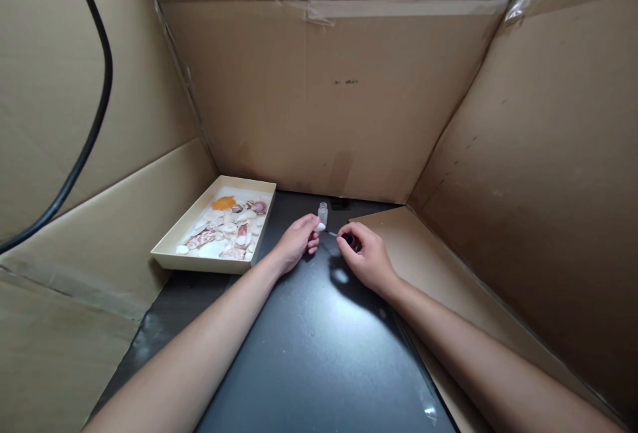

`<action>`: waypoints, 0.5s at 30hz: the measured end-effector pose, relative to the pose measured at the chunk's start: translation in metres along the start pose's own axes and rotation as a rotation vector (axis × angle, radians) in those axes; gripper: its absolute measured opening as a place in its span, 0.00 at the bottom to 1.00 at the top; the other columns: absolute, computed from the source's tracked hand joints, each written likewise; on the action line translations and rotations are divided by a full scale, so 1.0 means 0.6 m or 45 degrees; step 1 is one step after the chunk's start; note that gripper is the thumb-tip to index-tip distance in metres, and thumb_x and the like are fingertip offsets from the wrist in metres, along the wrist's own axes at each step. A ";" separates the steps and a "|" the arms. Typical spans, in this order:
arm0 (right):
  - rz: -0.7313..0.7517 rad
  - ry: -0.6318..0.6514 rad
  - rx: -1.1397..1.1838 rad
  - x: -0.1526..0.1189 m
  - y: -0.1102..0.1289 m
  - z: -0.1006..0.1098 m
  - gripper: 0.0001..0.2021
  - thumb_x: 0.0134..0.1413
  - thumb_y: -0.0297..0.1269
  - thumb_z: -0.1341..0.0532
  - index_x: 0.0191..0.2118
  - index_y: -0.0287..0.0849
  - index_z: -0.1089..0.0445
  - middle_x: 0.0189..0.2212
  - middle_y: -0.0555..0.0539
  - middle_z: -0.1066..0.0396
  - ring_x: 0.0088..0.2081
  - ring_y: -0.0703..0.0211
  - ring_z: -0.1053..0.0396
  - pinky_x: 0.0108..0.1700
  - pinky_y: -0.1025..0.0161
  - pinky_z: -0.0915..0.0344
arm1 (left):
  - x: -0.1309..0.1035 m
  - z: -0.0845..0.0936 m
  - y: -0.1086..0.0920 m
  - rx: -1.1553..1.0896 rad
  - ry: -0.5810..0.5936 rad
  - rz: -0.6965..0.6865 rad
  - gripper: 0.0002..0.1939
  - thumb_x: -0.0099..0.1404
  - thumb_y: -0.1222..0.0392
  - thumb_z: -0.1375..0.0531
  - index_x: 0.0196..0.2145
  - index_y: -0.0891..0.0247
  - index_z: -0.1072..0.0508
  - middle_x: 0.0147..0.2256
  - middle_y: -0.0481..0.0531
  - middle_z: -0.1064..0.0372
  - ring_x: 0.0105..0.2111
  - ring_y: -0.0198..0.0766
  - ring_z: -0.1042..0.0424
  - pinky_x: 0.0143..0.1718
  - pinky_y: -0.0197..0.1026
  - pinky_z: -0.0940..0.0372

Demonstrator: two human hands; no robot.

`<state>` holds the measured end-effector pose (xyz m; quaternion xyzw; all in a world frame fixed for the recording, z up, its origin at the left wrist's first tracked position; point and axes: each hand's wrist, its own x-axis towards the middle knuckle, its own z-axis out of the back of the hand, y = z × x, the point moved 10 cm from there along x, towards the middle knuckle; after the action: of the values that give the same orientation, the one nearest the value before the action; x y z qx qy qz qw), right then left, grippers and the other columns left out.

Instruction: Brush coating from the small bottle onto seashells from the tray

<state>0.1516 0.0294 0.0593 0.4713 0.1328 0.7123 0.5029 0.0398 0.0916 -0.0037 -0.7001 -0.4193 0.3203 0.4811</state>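
My left hand (300, 239) pinches a small white shell (320, 227) between thumb and fingertips. Facing it from the right, my right hand (366, 255) is closed around a dark-capped applicator (331, 233), whose thin, pale stem points at the shell. The stem's tip is close to the shell; I cannot tell whether they touch. Just behind the shell, a small clear bottle (323, 211) stands upright and uncapped on the dark tabletop (309, 333). To the left of my left hand, a shallow cream tray (199, 263) holds several shells (228, 228) and an orange piece (223, 202).
Cardboard walls (319, 101) enclose the work area at the back and both sides. A flat cardboard sheet (413, 247) lies along the right of the tabletop. A black cable (106, 68) hangs at the upper left.
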 end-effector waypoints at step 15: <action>0.013 0.012 -0.018 0.000 0.003 -0.001 0.04 0.56 0.34 0.42 0.34 0.42 0.31 0.27 0.50 0.34 0.26 0.63 0.39 0.30 0.65 0.41 | 0.000 0.001 -0.001 0.040 -0.013 0.008 0.10 0.63 0.55 0.45 0.30 0.63 0.41 0.23 0.43 0.41 0.15 0.24 0.46 0.15 0.29 0.51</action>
<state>0.1502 0.0285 0.0600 0.4652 0.1277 0.7179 0.5018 0.0393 0.0921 -0.0036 -0.6923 -0.4143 0.3319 0.4888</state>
